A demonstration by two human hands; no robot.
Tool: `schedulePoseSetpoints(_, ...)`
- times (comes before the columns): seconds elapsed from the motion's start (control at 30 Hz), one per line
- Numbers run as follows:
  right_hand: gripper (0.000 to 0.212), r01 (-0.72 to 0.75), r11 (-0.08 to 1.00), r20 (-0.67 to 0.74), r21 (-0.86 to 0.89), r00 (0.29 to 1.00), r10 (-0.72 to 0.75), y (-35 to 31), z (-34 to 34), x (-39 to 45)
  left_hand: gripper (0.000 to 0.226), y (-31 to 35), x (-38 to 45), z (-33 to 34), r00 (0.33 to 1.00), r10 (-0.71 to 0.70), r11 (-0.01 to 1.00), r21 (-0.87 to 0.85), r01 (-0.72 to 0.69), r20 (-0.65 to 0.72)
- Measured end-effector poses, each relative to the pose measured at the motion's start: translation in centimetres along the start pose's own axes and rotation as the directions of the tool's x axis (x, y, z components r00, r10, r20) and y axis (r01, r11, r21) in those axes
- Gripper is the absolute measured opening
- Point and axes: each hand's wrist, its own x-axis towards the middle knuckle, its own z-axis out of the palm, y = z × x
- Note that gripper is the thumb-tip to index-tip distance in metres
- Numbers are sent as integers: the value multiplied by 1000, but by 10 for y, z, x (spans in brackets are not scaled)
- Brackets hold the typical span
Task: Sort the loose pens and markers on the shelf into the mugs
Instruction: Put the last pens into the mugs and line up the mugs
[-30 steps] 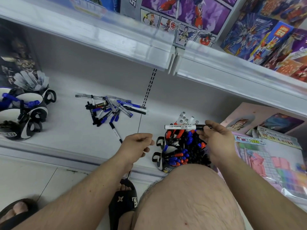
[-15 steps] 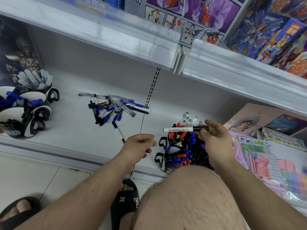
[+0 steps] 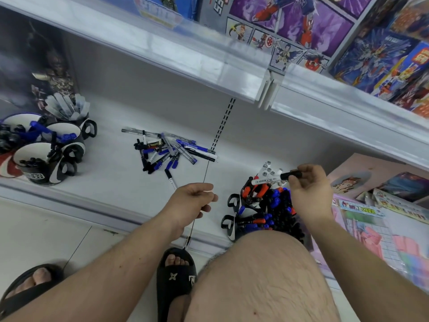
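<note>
Marker [image 3: 276, 178] pinched in right hand [image 3: 310, 190] over full mugs [image 3: 257, 205].

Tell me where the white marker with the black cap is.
Right of centre, head view: the right hand holds the white marker level above the mugs crammed with markers.

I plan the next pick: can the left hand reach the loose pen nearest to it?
Probably yes. The left hand holds nothing, and the pen lies just beyond it on bare shelf.

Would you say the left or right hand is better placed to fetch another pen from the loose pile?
Left. The left hand holds nothing and is nearer the pile; the right hand grips a marker.
</note>
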Motion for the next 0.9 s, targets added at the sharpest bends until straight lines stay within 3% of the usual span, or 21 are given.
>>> schedulePoseSetpoints(0.27,20,-30,965,22,-261,999,37,43,34,18,21,-5,10,3,998,-40,999,17,41,-44)
schedulePoseSetpoints(0.47,18,45,905,155,-422,988,24,72,62,22,19,-11,12,-2,995,-69,997,31,72,-74)
schedulePoseSetpoints(0.6,26,141,819,371,-556,924,92,95,72,13,19,-13,12,-5,994,-77,995,63,82,-80)
schedulePoseSetpoints(0.73,34,134,844,383,-519,919,90,93,69,9,20,-13,13,-7,993,-79,993,78,86,-88)
schedulePoseSetpoints(0.9,37,65,927,293,-370,955,50,70,54,11,21,-12,13,-4,996,-68,993,95,73,-56)
